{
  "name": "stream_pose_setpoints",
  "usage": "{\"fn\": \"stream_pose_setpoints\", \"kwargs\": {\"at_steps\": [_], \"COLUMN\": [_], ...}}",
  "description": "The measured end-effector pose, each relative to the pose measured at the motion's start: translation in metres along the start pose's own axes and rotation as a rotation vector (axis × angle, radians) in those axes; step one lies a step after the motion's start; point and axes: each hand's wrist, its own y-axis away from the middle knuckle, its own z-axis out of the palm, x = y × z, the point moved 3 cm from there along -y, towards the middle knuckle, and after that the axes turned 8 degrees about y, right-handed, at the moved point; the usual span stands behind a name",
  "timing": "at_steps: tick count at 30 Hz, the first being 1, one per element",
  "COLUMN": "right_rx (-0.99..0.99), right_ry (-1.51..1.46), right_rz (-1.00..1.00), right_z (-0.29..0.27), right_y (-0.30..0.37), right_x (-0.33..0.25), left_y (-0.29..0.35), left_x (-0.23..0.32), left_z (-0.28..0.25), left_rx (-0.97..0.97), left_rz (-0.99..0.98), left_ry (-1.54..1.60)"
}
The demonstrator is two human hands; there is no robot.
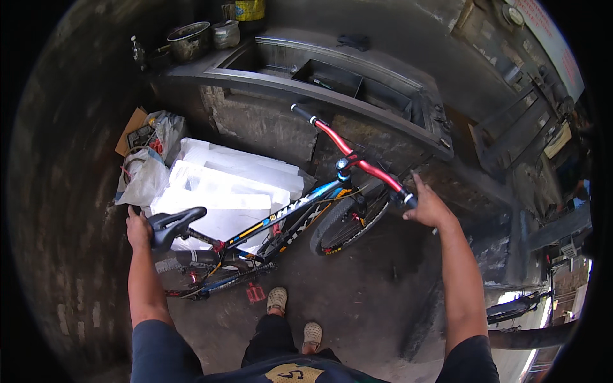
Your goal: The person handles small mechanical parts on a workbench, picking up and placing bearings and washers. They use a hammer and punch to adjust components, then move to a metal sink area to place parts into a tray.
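A bicycle with a blue and black frame (300,203) stands in front of me, its front wheel turned to the right. My left hand (138,230) is at the back end of the black saddle (172,226), fingers stretched forward and not wrapped round it. At the right end of the red handlebar (370,167) is my right hand (429,203). Its thumb and forefinger are spread apart on either side of the bar end, and whether the palm touches the bar cannot be made out. Part of the rear wheel is hidden behind the saddle.
White foam slabs (223,185) are stacked behind the bicycle, beside plastic bags (143,182). A dark metal trough (319,89) runs along the back, with a metal pot (189,41) at its left. Another bicycle (516,307) shows at the lower right.
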Motion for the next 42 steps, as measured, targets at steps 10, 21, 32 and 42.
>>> {"fn": "stream_pose_setpoints", "kwargs": {"at_steps": [10, 21, 32, 42], "right_rx": [0.063, 0.267, 0.328, 0.27], "right_ry": [-0.113, -0.383, -0.544, -0.456], "right_rz": [0.126, 0.288, 0.466, 0.499], "right_z": [0.054, 0.191, 0.307, 0.31], "right_y": [0.134, 0.335, 0.435, 0.485], "right_x": [0.034, 0.092, 0.052, -0.127], "left_y": [0.117, 0.284, 0.345, 0.259], "left_x": [-0.07, -0.155, -0.297, -0.417], "left_z": [-0.06, -0.114, -0.141, -0.189], "left_rx": [0.094, -0.104, -0.155, -0.194], "left_rz": [-0.065, -0.716, -0.802, -0.749], "left_ry": [0.182, 1.047, 1.256, 1.199]}}
